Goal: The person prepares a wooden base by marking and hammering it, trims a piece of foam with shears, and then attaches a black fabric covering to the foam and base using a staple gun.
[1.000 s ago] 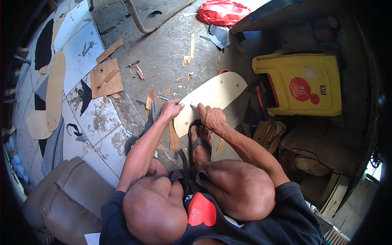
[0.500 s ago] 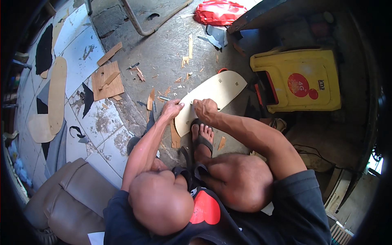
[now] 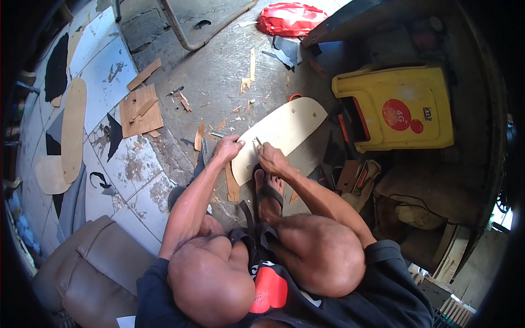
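Note:
A pale cream board [image 3: 287, 128] with rounded ends lies at a slant on the grey floor in front of my feet. Small square marks or cut-outs dot its face. My left hand [image 3: 227, 149] is closed on the board's left edge, thumb on top. In my right hand [image 3: 272, 159] is a thin pointed tool [image 3: 258, 140], its tip at the board's face beside one of the square spots; its exact kind is too small to tell. My sandalled foot [image 3: 269, 191] is at the board's near edge.
Wood scraps [image 3: 199, 135] and splinters litter the floor around the board. At the right stands a yellow plastic container [image 3: 404, 109]; a red bag [image 3: 290, 21] lies at the back. Further cut panels [image 3: 74, 131] rest on the left tiles, near a brown cushion [image 3: 98, 273].
My right forearm and elbow have dropped in closer to my body, and the wrist has turned, so the tool between my fingers shows. My left hand stays on the board.

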`<state>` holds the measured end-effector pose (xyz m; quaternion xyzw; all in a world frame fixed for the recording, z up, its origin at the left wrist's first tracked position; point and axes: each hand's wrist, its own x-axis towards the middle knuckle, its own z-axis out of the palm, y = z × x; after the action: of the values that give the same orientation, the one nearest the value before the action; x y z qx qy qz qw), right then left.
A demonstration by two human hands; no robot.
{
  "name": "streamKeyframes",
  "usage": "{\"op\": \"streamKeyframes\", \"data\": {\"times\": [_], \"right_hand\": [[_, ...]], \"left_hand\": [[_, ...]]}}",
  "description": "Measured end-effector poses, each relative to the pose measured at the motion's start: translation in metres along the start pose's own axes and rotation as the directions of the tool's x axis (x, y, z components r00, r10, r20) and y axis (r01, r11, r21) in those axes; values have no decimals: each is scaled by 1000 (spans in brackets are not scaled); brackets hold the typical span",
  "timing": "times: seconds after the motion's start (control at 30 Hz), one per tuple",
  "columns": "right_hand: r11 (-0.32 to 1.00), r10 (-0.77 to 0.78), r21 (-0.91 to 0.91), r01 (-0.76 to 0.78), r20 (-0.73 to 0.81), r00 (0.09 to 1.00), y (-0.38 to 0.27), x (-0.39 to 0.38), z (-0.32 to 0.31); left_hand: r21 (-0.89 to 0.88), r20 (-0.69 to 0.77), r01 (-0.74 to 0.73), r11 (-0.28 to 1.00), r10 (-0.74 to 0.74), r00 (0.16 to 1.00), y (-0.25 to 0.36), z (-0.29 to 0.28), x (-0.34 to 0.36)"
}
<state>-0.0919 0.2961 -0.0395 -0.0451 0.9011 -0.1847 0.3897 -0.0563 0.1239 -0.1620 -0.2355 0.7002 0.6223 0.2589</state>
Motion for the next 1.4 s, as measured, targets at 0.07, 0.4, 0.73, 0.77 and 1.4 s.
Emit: {"op": "streamKeyframes", "data": {"times": [0.07,0.4,0.73,0.77,1.4], "right_hand": [[998,48,43,-49,11,999,-1,5,0],[1000,-14,-1,14,48,999,4,21,21],[988,130,11,-151,456,881,-19,48,1],[790,283,366,-493,496,821,-23,40,-13],[985,133,42,-165,417,899,-10,23,-41]], "left_hand": [[-52,31,-4,999,6,1000,0,0,3],[-34,27,17,999,-17,999,5,-2,-1],[118,-4,12,993,-12,1000,36,-12,-26],[125,6,24,992,-25,1000,37,-10,-27],[231,-79,-38,972,58,995,33,3,-21]]}}
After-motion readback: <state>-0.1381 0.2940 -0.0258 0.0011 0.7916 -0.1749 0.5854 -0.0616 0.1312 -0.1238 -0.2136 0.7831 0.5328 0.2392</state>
